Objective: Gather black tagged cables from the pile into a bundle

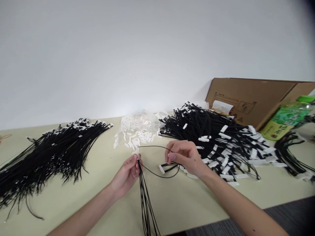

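My left hand [125, 177] is closed around a white connector [137, 151], which it keeps upright above the table. A bundle of black wires [145, 200] hangs from the connector toward the table's front edge. To the right, my right hand [184, 154] pinches a single thin black wire [158, 176]. That wire bows out in a loop between the two hands, one end reaching the connector's top. Just below the right fingertips lies a white plug [161, 169] with short black leads. The exact grip of each fingertip is too small to make out.
Loose white connectors [137, 138] lie beyond my hands, beside a clear plastic bag [141, 121]. A heap of black wires [56, 150] spreads at left; a pile of wired connectors [209, 131] lies at right. Behind it stand a cardboard box [246, 98] and a green-labelled bottle [286, 118].
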The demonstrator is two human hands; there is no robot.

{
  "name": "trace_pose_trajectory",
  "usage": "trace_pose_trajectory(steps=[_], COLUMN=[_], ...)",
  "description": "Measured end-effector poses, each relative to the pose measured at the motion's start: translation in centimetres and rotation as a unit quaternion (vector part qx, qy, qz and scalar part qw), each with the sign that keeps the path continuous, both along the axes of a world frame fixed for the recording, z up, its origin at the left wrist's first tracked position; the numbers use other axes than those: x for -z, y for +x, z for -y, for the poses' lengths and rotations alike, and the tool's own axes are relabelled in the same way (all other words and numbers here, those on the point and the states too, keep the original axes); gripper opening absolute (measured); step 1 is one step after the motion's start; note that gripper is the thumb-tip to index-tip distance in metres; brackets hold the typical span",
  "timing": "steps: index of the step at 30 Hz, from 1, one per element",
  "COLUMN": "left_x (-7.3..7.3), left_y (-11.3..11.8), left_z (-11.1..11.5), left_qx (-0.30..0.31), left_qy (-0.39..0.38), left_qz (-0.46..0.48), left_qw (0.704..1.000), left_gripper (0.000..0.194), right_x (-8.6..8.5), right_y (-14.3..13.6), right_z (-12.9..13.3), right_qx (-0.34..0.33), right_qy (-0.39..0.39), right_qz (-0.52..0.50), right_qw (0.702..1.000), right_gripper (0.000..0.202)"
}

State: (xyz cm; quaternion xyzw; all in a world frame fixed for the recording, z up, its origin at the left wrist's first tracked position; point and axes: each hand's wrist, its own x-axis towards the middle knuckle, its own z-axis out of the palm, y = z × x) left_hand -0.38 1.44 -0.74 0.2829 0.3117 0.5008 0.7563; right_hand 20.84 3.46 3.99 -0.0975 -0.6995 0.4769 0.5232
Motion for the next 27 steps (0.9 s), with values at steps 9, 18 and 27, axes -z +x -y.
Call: trace_pose_trajectory(steps=[9, 18, 27], left_x=[0.4, -0.6, -0.9], left_y=[-0.4, -0.3, 0.0], left_z=[-0.8, 0.0, 0.7], left_qx=[-0.034, -0.035, 0.008], left_qy=[-0.038, -0.02, -0.001], left_qz=[0.006, 0.018, -0.003], left_qw=[0.999, 0.999, 1.0], left_gripper=[0.021, 0.023, 0.025], right_x=[0.3, 0.0, -0.3], right_y=[0.1, -0.1, 0.3], right_z=[-0.4, -0.8, -1.4], right_qx=[-0.043, -0.044, 0.035], right_qy=[-0.131, -0.229, -0.275], right_qz=[-0.054, -0.132, -0.156], right_qw=[0.989, 0.964, 0.948], right_gripper=[0.01, 0.015, 0.019])
